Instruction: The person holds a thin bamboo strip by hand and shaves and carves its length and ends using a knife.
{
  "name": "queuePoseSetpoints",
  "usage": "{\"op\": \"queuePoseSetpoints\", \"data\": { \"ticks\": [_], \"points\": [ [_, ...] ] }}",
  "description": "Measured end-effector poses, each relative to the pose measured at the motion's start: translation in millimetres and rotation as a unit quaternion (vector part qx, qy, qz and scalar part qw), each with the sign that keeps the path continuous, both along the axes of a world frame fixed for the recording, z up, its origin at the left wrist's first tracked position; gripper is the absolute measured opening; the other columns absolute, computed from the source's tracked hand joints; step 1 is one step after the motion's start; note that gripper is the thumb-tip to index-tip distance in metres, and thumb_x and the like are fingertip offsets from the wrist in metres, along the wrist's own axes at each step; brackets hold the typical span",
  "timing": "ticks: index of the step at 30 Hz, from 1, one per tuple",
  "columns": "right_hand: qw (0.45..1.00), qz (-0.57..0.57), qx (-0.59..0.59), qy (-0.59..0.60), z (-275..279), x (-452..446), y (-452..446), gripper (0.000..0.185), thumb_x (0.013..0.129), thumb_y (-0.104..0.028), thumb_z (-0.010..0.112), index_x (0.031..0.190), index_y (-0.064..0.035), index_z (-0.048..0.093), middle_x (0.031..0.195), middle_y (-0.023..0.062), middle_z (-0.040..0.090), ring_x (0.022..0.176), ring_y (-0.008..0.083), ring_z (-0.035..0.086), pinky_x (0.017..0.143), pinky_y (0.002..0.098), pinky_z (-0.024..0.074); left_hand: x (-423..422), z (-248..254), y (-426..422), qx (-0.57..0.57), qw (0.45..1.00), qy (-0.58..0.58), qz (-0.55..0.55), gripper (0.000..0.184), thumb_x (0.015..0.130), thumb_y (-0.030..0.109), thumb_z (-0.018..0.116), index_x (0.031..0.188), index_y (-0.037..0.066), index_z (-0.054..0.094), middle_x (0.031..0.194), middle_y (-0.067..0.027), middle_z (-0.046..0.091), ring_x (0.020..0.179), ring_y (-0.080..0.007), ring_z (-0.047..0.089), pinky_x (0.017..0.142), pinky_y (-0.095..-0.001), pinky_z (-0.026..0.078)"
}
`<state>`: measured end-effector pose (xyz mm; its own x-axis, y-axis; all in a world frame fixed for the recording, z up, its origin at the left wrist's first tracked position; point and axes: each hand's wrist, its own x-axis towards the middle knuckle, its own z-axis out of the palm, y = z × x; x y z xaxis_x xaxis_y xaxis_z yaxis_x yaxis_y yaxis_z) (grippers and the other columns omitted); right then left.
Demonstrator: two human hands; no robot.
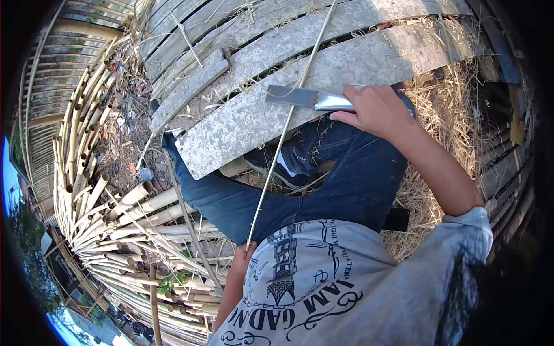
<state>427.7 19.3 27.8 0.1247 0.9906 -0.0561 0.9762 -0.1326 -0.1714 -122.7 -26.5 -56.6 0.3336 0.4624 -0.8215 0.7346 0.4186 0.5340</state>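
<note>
A long, thin bamboo strip (pixel 274 164) slants from my lap over the weathered wooden boards (pixel 358 63). Its near end is in the closed fingers of my left hand (pixel 243 255), low beside my shirt. My right hand (pixel 378 112) is closed around the handle of a broad-bladed knife (pixel 285 96), at the near edge of the boards. The blade points left and crosses the strip; whether it lies over or under the strip I cannot tell. Most of the handle is hidden by my fingers.
Cut bamboo poles (pixel 135 196) are stacked at the left, with hollow ends facing the boards. Pale shavings (pixel 441 115) heap up on the right. A short loose plank (pixel 193 86) lies on the boards. My shoe (pixel 288 173) is beneath the front board.
</note>
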Motion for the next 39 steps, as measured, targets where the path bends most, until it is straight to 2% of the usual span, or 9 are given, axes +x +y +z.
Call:
{"op": "queuePoseSetpoints", "data": {
  "ticks": [2, 8, 12, 14, 19, 22, 28, 31, 39],
  "points": [
    [0.988, 0.084, -0.127, -0.020, 7, -10, 1, 0.057, 0.087, -0.060, 0.055, 0.087, -0.0034, 0.063, 0.062, 0.0145, 0.065, 0.060, 0.0344, 0.066, 0.058, 0.0436, 0.0524, 12, 9, 6, 0.036, 0.998, -0.017, -0.037, 0.039, 0.101, 0.028, 0.053, 0.075, 0.000, 0.057, 0.062, 0.0003, 0.049, 0.061, -0.0085, 0.042, 0.056, -0.0307, 0.038],
    [0.994, -0.104, -0.021, -0.019, -4, 21, 9, 0.046, 0.087, -0.051, 0.060, 0.091, -0.0054, 0.060, 0.064, 0.0137, 0.065, 0.063, 0.0330, 0.067, 0.057, 0.0431, 0.0521, 34, 28, 10, -0.035, 0.999, 0.014, 0.036, 0.038, 0.101, 0.029, 0.052, 0.078, -0.001, 0.059, 0.065, 0.0017, 0.053, 0.064, -0.0075, 0.044, 0.058, -0.0300, 0.040],
    [0.984, 0.113, -0.133, -0.041, 7, 14, 5, 0.039, 0.086, -0.045, 0.064, 0.093, -0.0071, 0.059, 0.065, 0.0139, 0.065, 0.064, 0.0328, 0.067, 0.060, 0.0424, 0.0526, 34, 27, 17, 0.010, 0.999, 0.006, -0.031, 0.040, 0.101, 0.030, 0.052, 0.078, -0.001, 0.060, 0.065, 0.0020, 0.053, 0.065, -0.0081, 0.044, 0.060, -0.0294, 0.041],
    [0.993, -0.112, 0.022, -0.041, -8, 54, 13, 0.040, 0.085, -0.047, 0.065, 0.095, -0.0078, 0.060, 0.066, 0.0135, 0.066, 0.064, 0.0326, 0.067, 0.061, 0.0437, 0.0527, 34, 27, 14, -0.013, 0.999, 0.030, -0.016, 0.041, 0.101, 0.030, 0.053, 0.076, -0.001, 0.059, 0.065, 0.0021, 0.052, 0.065, -0.0079, 0.044, 0.060, -0.0289, 0.040],
    [0.989, 0.061, -0.114, -0.070, 21, 35, 16, 0.040, 0.089, -0.047, 0.060, 0.098, -0.0076, 0.061, 0.072, 0.0127, 0.068, 0.068, 0.0322, 0.068, 0.062, 0.0439, 0.0534, 24, 28, 17, -0.033, 0.999, 0.029, -0.005, 0.041, 0.101, 0.030, 0.052, 0.075, -0.001, 0.057, 0.065, 0.0025, 0.051, 0.064, -0.0084, 0.043, 0.059, -0.0302, 0.040],
    [0.990, -0.130, 0.022, -0.056, -7, 78, 26, 0.043, 0.088, -0.050, 0.059, 0.100, -0.0088, 0.059, 0.070, 0.0125, 0.067, 0.067, 0.0320, 0.068, 0.062, 0.0441, 0.0534, 28, 20, 19, -0.017, 0.999, 0.015, -0.025, 0.041, 0.101, 0.030, 0.051, 0.075, -0.001, 0.057, 0.062, 0.0014, 0.050, 0.063, -0.0093, 0.043, 0.058, -0.0313, 0.039],
    [0.987, 0.082, -0.094, -0.105, 13, 64, 32, 0.042, 0.089, -0.047, 0.060, 0.092, -0.0059, 0.061, 0.069, 0.0135, 0.067, 0.064, 0.0326, 0.068, 0.057, 0.0397, 0.0537, 7, 13, 8, -0.047, 0.998, 0.041, 0.013, 0.039, 0.100, 0.028, 0.052, 0.077, -0.002, 0.059, 0.058, -0.0032, 0.051, 0.059, -0.0107, 0.044, 0.056, -0.0328, 0.039],
    [0.961, -0.250, 0.002, -0.118, 13, 121, 50, 0.043, 0.088, -0.048, 0.060, 0.092, -0.0052, 0.058, 0.065, 0.0121, 0.066, 0.060, 0.0313, 0.067, 0.054, 0.0395, 0.0529, 5, -4, 0, -0.014, 0.999, 0.001, 0.034, 0.035, 0.099, 0.022, 0.053, 0.075, -0.002, 0.057, 0.057, -0.0055, 0.051, 0.056, -0.0123, 0.043, 0.053, -0.0343, 0.037],
    [0.993, -0.028, -0.067, -0.089, 17, 95, 40, 0.041, 0.089, -0.046, 0.060, 0.094, -0.0054, 0.060, 0.063, 0.0156, 0.064, 0.060, 0.0353, 0.066, 0.056, 0.0454, 0.0512, 38, 24, 19, 0.054, 0.995, 0.057, -0.067, 0.035, 0.097, 0.021, 0.055, 0.072, -0.003, 0.057, 0.055, -0.0098, 0.049, 0.053, -0.0154, 0.045, 0.052, -0.0360, 0.039]
  ]
}}
